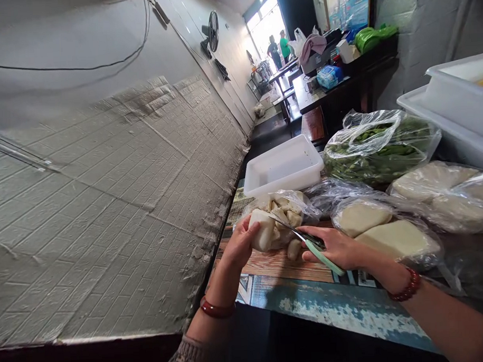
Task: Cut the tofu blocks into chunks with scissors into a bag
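1. Left hand (240, 243) on my feed: closed on 1 white block (261, 230), thumb on the near face, other fingers mostly hidden. Block sits over the near edge of the bag of pale chunks (292, 216); I'd guess so bits drop onto that pile.
2. Right hand (342, 247): wrapped around the scissors (321, 255), green handle low in the grip, blades angled up-left. Tips are right by the block's upper right side. I can't tell if they're biting or just close.
3. My read on the grip: left steadies the block from its far side, which keeps the fingers off the blade side.
4. 1 small pale piece (294, 249) lies on the table (264, 266) just below the blades, outside the pile.
5. White tray (285, 183) stands behind the chunks, probably parked within reach but off the work spot.
6. Bagged pale slabs (400, 240) and the bag of greens (377, 155) sit right; plastic presumably keeps them covered.
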`<state>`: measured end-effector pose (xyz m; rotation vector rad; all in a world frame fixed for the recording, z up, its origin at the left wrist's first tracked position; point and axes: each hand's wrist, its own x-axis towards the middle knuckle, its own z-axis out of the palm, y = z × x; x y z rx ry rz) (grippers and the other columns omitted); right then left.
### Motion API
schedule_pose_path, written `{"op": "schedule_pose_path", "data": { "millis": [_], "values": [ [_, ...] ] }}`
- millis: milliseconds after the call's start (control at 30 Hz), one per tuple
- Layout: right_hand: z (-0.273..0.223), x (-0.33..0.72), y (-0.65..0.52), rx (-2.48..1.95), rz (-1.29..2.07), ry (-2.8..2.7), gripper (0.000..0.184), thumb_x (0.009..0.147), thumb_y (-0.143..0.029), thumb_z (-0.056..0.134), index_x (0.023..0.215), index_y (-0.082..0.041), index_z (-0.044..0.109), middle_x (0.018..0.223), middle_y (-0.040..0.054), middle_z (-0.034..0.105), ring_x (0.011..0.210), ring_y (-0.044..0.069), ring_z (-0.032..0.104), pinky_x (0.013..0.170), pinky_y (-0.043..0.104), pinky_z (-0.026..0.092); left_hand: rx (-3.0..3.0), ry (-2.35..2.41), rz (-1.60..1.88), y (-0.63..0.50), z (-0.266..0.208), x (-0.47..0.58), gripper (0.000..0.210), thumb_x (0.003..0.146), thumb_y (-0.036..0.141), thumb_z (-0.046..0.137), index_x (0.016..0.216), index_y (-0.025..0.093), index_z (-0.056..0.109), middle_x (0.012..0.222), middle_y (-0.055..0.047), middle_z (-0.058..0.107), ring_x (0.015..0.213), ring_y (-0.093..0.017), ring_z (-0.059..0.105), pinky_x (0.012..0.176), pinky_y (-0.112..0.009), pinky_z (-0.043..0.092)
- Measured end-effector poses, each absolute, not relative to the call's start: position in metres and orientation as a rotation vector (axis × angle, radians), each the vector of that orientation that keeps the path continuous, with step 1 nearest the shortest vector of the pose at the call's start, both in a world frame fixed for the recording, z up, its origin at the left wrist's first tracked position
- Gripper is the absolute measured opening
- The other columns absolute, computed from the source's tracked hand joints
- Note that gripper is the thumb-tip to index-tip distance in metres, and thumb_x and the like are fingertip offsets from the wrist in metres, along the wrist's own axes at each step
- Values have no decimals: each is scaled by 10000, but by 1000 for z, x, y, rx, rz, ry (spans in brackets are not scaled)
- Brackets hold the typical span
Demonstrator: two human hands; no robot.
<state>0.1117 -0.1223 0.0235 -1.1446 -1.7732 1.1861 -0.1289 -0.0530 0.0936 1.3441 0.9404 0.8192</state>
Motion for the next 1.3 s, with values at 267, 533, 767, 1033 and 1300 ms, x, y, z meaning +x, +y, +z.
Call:
{"op": "schedule_pose_path", "data": {
  "millis": [267, 533, 767, 1033, 1300],
  "values": [
    [23, 111, -124, -1161, 1216, -1819, 693, 765, -490, 689, 1372, -182, 557, 1140, 89, 714, 1036, 301, 651, 858, 366, 541, 1293, 1000, 875, -55, 97, -121, 500, 646, 393, 845, 1045, 127, 706, 950, -94, 727, 796, -188, 645, 721, -258, 502],
    [26, 113, -125, -1161, 1247, -1856, 696, 759, -484, 704, 1365, -176, 558, 1158, 93, 702, 1052, 300, 636, 876, 352, 530, 1370, 981, 784, -53, 93, -127, 455, 684, 355, 828, 1066, 144, 700, 1023, -95, 717, 858, -196, 652, 758, -269, 513],
    [23, 112, -123, -1157, 1255, -1865, 707, 757, -484, 705, 1381, -192, 547, 1135, 84, 713, 1033, 306, 641, 880, 375, 527, 1347, 1044, 782, -52, 91, -125, 486, 631, 366, 861, 1020, 123, 701, 977, -93, 712, 791, -179, 644, 705, -262, 515],
    [24, 115, -124, -1129, 1245, -1876, 774, 724, -472, 727, 1407, -169, 525, 1199, 104, 697, 1005, 310, 657, 860, 379, 534, 1397, 967, 705, -49, 89, -123, 485, 652, 388, 845, 1040, 131, 709, 926, -82, 714, 785, -183, 643, 708, -255, 501],
    [24, 117, -123, -1080, 1230, -1862, 691, 740, -485, 721, 1358, -206, 588, 1074, 66, 734, 949, 290, 664, 837, 362, 531, 1384, 934, 670, -45, 90, -121, 479, 657, 398, 839, 1043, 141, 719, 954, -87, 720, 806, -193, 652, 754, -277, 507]
  ]
}}
